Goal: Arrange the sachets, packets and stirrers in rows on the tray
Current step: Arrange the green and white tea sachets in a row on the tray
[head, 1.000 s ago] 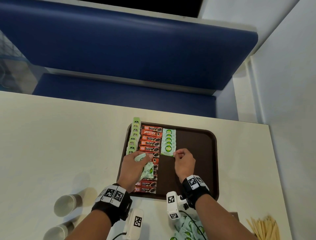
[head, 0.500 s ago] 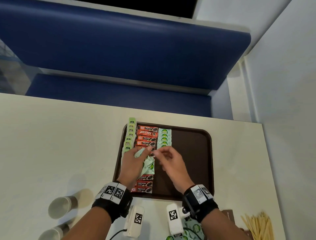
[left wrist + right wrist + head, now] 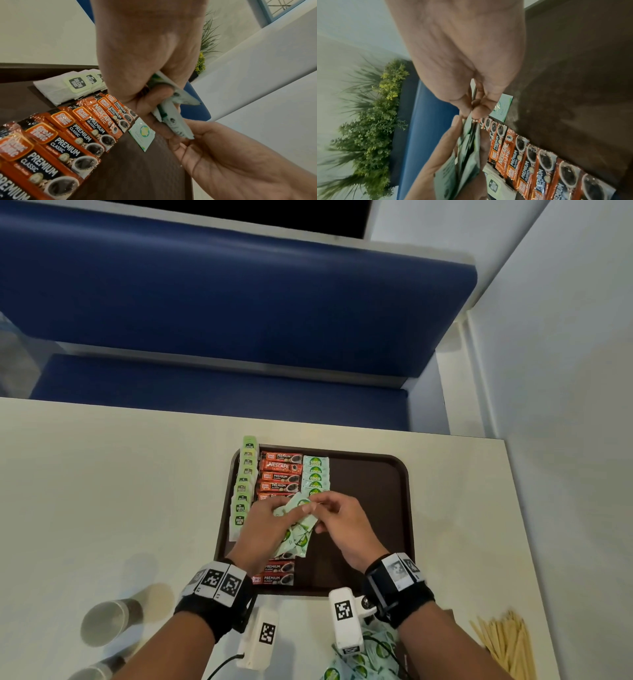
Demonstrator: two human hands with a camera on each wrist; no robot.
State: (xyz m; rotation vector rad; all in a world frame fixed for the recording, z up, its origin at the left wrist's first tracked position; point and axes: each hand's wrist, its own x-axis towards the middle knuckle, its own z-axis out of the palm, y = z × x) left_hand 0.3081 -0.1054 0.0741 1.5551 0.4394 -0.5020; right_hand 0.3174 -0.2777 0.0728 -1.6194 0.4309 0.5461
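A: Three rows lie on the brown tray [image 3: 394, 508]: tea bags [image 3: 244, 494] along its left edge, orange coffee sticks [image 3: 281, 475] beside them, pale green Coco sachets [image 3: 315, 474] third. Why do both hands meet above the tray?

B: The left hand [image 3: 263, 525] serves as a magazine. Its fingers and thumb are curled round a fanned bundle of green sachets [image 3: 298, 532], held over the coffee row. The right hand [image 3: 342, 522] has thumb and fingertips pressed together on the top edge of that bundle, judged to be drawing one sachet off for the unfinished third row.

A: And why that row there?

B: Like goes with like, edge against edge; the near half of the sachet column is bare tray, so placement likely continues toward the person.

A: The remaining stock?

B: Loose green sachets [image 3: 359, 655] lie on the table at the near edge, under the right wrist; wooden stirrers [image 3: 503, 642] are heaped at the near right, none on the tray yet.

A: The surroundings?

B: A cream table [image 3: 120, 491] set against a white wall at right, a blue padded bench [image 3: 222, 302] behind it, two paper cups [image 3: 109, 623] lying at near left, and leafy plants [image 3: 373, 128] in the right wrist view.
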